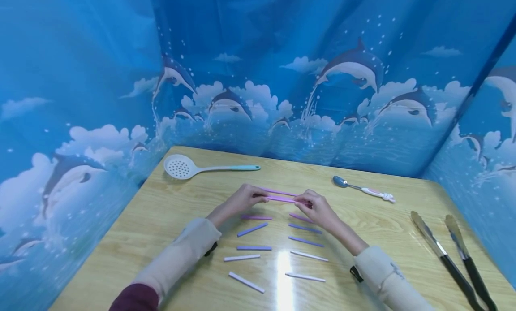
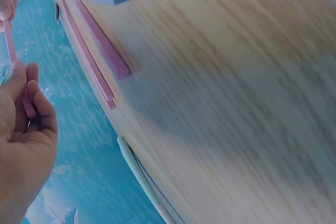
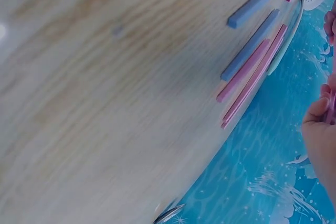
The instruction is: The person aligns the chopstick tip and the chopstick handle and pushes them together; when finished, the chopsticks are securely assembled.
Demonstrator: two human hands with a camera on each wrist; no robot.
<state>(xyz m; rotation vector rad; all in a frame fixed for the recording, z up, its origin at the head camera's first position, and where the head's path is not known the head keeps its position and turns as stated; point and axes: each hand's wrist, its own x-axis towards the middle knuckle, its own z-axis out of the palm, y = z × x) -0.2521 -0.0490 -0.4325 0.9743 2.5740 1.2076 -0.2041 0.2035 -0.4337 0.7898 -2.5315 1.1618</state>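
Observation:
Both hands are raised over the table's far half, each pinching one end of a thin pink stick (image 1: 281, 199). My left hand (image 1: 247, 196) has its left end between thumb and fingers; my right hand (image 1: 316, 208) grips the right end. In the left wrist view, the left hand (image 2: 23, 135) shows its curled fingers around the pink stick. The right hand (image 3: 321, 129) is cut off by the edge of the right wrist view. Behind the held stick, another pink stick (image 1: 278, 192) lies on the table.
Two columns of short sticks lie nearer: pink (image 1: 256, 218), blue (image 1: 254, 248) and pale (image 1: 246, 282) on the left, similarly blue (image 1: 306, 241) and pale (image 1: 305, 277) on the right. Around them are a slotted skimmer (image 1: 181, 167), a spoon (image 1: 363, 190) and black-handled tongs (image 1: 463, 257).

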